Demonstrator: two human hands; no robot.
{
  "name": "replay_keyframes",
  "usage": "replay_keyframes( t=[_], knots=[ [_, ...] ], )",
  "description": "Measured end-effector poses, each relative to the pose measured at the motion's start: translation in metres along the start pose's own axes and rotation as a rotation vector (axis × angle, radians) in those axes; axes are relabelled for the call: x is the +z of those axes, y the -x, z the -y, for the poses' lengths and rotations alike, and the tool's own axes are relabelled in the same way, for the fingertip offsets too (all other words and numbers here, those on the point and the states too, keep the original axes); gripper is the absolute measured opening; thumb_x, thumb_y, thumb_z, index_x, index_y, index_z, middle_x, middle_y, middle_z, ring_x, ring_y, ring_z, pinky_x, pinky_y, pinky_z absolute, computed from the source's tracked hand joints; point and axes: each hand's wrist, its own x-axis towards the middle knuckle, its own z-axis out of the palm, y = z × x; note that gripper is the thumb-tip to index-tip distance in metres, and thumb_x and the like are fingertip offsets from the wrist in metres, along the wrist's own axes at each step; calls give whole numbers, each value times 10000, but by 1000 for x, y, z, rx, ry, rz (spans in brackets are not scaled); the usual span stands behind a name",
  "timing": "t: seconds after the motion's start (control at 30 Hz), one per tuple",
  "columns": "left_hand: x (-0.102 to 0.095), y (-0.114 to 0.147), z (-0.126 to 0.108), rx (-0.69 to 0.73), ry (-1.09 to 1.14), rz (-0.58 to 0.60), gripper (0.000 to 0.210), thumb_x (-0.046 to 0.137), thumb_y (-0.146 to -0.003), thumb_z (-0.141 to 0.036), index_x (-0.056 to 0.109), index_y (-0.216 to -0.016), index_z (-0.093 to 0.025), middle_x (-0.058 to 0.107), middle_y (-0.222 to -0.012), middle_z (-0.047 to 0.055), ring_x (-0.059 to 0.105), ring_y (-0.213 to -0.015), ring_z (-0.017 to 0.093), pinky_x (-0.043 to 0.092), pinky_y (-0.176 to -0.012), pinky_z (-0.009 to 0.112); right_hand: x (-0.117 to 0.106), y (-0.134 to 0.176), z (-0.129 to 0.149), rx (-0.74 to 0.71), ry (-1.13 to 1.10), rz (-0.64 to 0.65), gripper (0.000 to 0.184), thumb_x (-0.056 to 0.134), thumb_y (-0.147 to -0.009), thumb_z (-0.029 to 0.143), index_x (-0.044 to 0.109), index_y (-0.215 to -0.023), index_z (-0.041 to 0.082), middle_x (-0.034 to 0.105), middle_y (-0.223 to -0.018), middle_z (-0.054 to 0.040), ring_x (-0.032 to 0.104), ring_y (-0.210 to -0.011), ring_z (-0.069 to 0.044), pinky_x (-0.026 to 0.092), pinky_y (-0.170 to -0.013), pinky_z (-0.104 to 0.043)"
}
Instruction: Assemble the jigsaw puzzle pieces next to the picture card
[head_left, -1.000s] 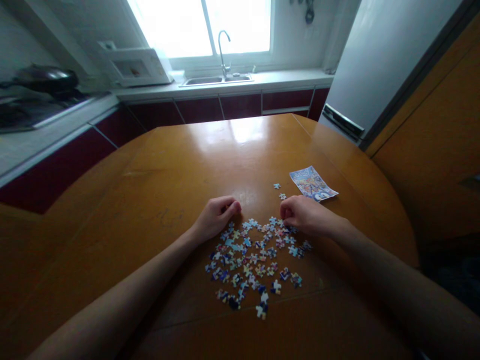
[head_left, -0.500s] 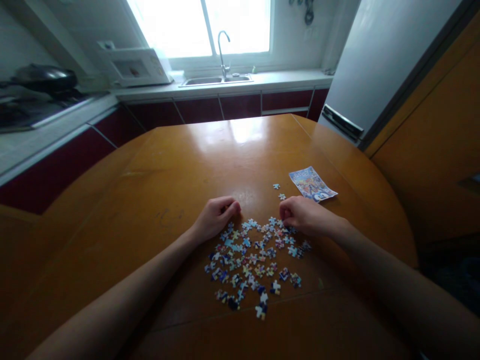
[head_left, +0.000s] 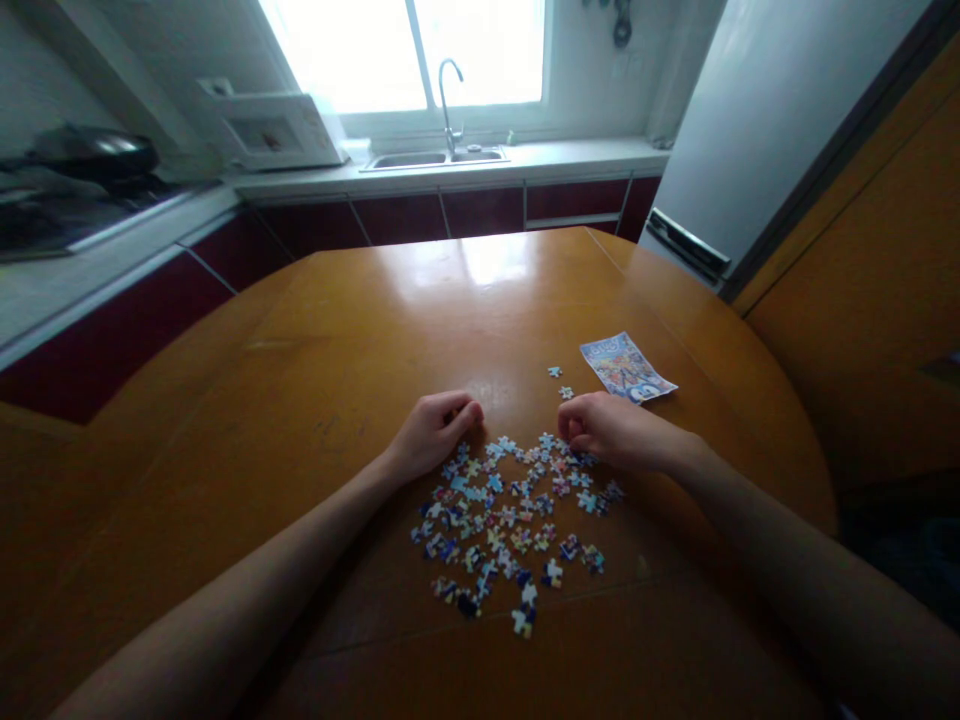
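Loose jigsaw puzzle pieces [head_left: 508,517] lie scattered in a heap on the wooden table [head_left: 360,340]. My left hand [head_left: 437,428] rests in a loose fist at the heap's far left edge, with no piece showing in it. At the far right edge, my right hand [head_left: 609,430] has its fingers curled down close to the pieces; what its fingertips hold, if anything, is hidden. Two separate pieces, an upper one [head_left: 554,372] and a lower one [head_left: 566,392], lie just beyond my right hand. Behind that hand is a printed picture sheet [head_left: 626,365], its near edge close to my knuckles.
Past the table's far edge runs a counter with a sink [head_left: 435,159] and a tap [head_left: 447,105]. A white microwave [head_left: 281,130] and a pan [head_left: 94,148] on the stove are at the left. A fridge [head_left: 780,130] stands at the right.
Both hands keep nearly the same place and pose. The whole view has shifted very slightly; no puzzle piece has visibly moved on the table.
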Motion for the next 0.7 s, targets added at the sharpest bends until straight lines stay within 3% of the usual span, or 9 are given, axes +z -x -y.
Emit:
replay_keyframes(
  t=[0.5, 0.7],
  knots=[
    [0, 1, 0, -10, 6, 6, 390, 485, -976, -406, 680, -767, -140, 654, -687, 30, 569, -628, 142, 414, -604, 245, -8, 3, -10, -5, -41, 32, 104, 616, -764, 96, 676, -785, 179, 673, -746, -16, 564, -649, -130, 357, -566, -239],
    [0, 0, -1, 6, 4, -8, 370, 497, -972, -393, 675, -760, -147, 653, -680, 28, 573, -626, 140, 417, -600, 237, -10, 0, -16, 66, 2, -32, 178, 558, -781, 42, 680, -758, 169, 683, -751, -37, 570, -664, -143, 367, -591, -245]
  ],
)
